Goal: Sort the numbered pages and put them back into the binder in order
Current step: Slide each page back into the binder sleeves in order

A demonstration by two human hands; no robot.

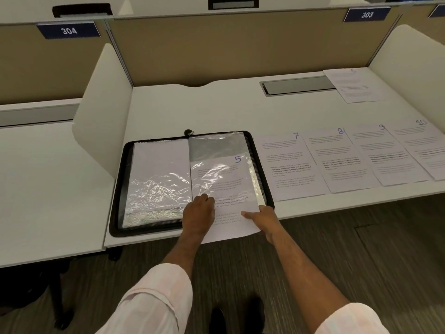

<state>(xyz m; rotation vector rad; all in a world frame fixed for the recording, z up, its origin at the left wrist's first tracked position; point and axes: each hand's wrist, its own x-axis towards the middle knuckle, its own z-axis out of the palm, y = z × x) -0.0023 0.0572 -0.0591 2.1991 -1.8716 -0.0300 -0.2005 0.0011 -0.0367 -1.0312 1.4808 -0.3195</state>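
Note:
A black binder (120, 189) lies open at the desk's front edge, with shiny clear sleeves on both sides. Page 5 (226, 179) sits partway inside the right sleeve (216, 145); its lower end sticks out over the desk edge. My left hand (198, 216) presses on the sleeve's lower left corner and the page. My right hand (261, 216) pinches the page's lower right edge. Pages 7 (292, 165), 8 (337, 160), 9 (382, 153) and 10 (423, 145) lie in a row to the right of the binder. One more page (354, 85) lies at the far right back.
A white desk (192, 109) with white side dividers (103, 116) and a tan back panel. A grey cable hatch (297, 85) is set in the desk at the back. Blue tags read 304 and 303. Dark floor and my shoes show below.

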